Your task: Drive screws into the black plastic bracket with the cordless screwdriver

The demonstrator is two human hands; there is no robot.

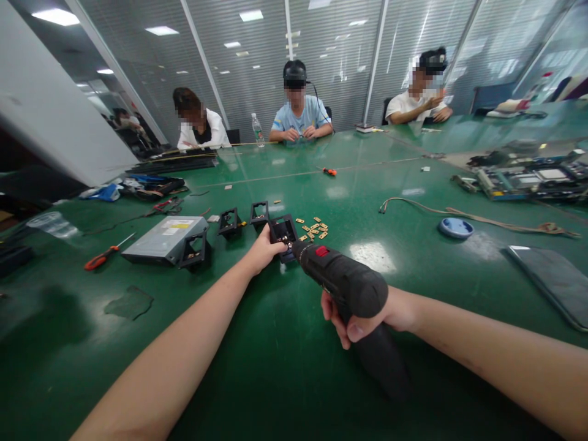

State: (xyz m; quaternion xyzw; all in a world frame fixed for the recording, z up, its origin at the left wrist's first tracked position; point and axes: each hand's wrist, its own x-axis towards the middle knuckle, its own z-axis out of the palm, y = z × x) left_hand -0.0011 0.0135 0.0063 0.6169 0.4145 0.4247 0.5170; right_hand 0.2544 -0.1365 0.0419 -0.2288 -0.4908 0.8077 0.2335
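Observation:
My right hand (356, 321) is wrapped round the grip of a black cordless drill (344, 275) with a red switch on top. The drill's tip points away from me and meets a black plastic frame (283, 229); whether the bit sits on a screw is too small to tell. My left hand (266, 251) grips that frame at its left side, thumb over the near edge. Just beyond it lies a loose cluster of small brass-coloured plates (315, 230). Similar black frames stand to the left: one (260, 213) behind my hand, another (228, 222), and one (195, 250) nearer me.
A silver disc drive (163, 237) and an orange screwdriver (103, 257) lie left. On the right are a blue round lid (456, 228), a phone (551, 285), a cable (482, 217) and circuit boards (533, 174). Three people sit across the green table (257, 367).

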